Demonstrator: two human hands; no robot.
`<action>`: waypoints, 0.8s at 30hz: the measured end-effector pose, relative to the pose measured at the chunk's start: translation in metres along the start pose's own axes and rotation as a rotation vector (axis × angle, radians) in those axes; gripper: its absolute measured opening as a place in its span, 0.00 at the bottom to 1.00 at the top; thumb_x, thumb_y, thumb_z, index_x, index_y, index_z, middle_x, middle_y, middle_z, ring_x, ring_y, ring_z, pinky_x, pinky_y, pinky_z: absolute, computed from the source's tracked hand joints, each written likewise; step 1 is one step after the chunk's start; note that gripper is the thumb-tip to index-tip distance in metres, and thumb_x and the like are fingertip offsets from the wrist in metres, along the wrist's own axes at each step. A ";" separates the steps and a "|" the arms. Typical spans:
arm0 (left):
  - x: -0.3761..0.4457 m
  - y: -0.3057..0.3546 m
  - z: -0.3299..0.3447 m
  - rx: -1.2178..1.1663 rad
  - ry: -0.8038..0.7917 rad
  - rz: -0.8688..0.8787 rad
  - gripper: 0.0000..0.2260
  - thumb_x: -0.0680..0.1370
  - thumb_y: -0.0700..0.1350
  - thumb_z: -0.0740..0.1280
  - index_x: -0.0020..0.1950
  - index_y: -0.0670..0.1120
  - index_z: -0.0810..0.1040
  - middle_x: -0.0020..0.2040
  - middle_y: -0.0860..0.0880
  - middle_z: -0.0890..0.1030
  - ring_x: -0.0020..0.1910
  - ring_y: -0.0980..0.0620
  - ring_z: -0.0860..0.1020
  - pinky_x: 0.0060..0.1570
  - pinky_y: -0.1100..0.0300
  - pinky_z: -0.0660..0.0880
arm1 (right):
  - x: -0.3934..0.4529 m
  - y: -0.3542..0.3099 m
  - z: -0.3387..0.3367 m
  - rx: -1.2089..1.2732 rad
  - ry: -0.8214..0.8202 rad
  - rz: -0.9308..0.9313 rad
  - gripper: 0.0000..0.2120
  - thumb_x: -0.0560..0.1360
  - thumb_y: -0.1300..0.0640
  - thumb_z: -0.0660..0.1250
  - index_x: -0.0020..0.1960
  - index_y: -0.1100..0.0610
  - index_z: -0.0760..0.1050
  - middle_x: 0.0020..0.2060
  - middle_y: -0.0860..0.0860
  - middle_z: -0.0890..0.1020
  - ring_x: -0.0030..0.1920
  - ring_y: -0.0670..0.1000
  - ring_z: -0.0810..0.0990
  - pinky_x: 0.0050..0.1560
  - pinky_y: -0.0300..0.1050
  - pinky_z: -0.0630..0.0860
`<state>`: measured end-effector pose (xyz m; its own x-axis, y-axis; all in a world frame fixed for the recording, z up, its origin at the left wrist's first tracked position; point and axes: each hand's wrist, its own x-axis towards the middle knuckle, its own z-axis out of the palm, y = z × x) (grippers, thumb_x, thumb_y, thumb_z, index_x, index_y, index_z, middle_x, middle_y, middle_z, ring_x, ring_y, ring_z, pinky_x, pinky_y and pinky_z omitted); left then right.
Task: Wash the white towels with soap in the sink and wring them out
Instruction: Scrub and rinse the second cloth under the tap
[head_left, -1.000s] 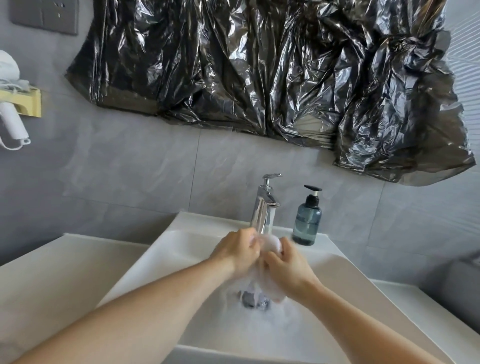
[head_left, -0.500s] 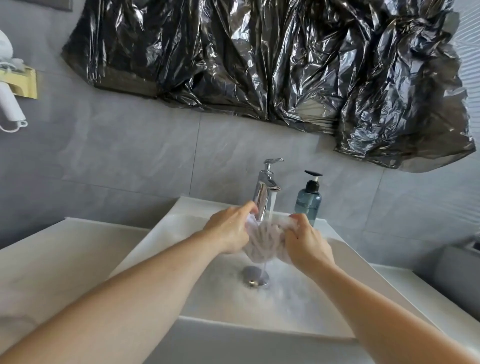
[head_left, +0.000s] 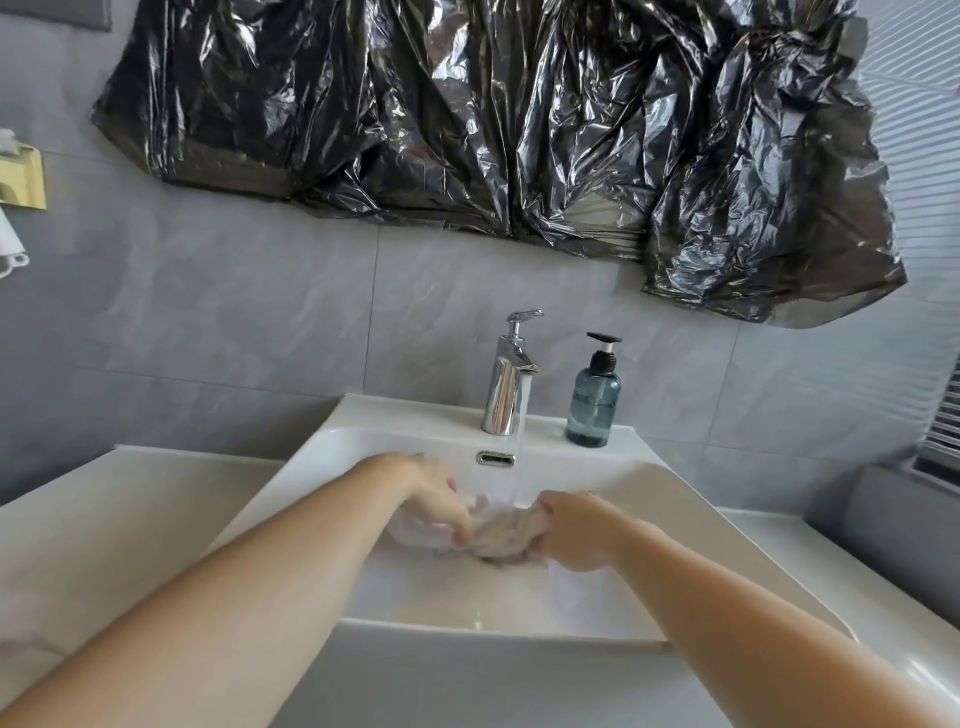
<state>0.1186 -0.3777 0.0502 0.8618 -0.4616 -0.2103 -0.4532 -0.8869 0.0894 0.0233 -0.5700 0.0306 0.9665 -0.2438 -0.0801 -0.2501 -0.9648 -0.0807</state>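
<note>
1. White towel (head_left: 496, 532) lies bunched low in the white sink (head_left: 363, 447), stretched between both hands, with the stream from the chrome faucet (head_left: 506, 384) running down onto it
2. Left hand (head_left: 434, 496) grips the towel's left end with curled fingers; right hand (head_left: 571, 530) is clenched round its right end
3. Water pools in the basin, and the drain is hidden beneath the cloth
4. Chrome overflow slot (head_left: 496, 458) sits in the back wall of the basin, just under the faucet
5. Blue-grey soap dispenser (head_left: 595, 397) with a black pump stands upright on the sink's rear ledge, just right of the faucet and apart from it
6. White counter (head_left: 104, 519) runs off to both sides of the sink
7. Grey tiled wall (head_left: 234, 322) rises behind, and crinkled black plastic sheeting (head_left: 493, 119) hangs across its upper part
8. Yellow holder (head_left: 23, 179) on the left wall is cut off by the picture's edge; the white object hanging below it is too cropped to identify
9. Slatted blinds (head_left: 919, 104) at the far right are only partly in view
</note>
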 end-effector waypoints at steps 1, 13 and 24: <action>0.002 -0.002 0.002 0.028 -0.042 -0.018 0.29 0.64 0.64 0.72 0.63 0.57 0.81 0.62 0.53 0.80 0.61 0.48 0.79 0.61 0.52 0.78 | 0.003 0.002 0.001 0.050 0.046 0.001 0.15 0.76 0.44 0.65 0.60 0.48 0.73 0.57 0.51 0.80 0.59 0.57 0.79 0.59 0.53 0.77; 0.005 0.035 -0.024 -1.069 0.366 -0.108 0.19 0.82 0.47 0.59 0.70 0.41 0.77 0.68 0.39 0.80 0.65 0.39 0.79 0.61 0.53 0.76 | 0.000 -0.036 -0.020 1.111 0.506 -0.020 0.09 0.81 0.50 0.61 0.56 0.55 0.73 0.51 0.54 0.81 0.51 0.52 0.80 0.52 0.48 0.76; 0.003 0.062 0.002 -1.194 0.242 0.122 0.15 0.80 0.53 0.60 0.49 0.53 0.87 0.48 0.52 0.86 0.50 0.50 0.83 0.44 0.60 0.77 | 0.001 -0.021 -0.019 0.884 0.556 -0.096 0.10 0.85 0.50 0.56 0.58 0.57 0.65 0.50 0.50 0.78 0.55 0.56 0.79 0.50 0.47 0.69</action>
<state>0.0928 -0.4347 0.0528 0.9061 -0.4214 0.0374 -0.1505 -0.2385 0.9594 0.0309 -0.5517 0.0511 0.8191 -0.3964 0.4147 0.0926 -0.6220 -0.7775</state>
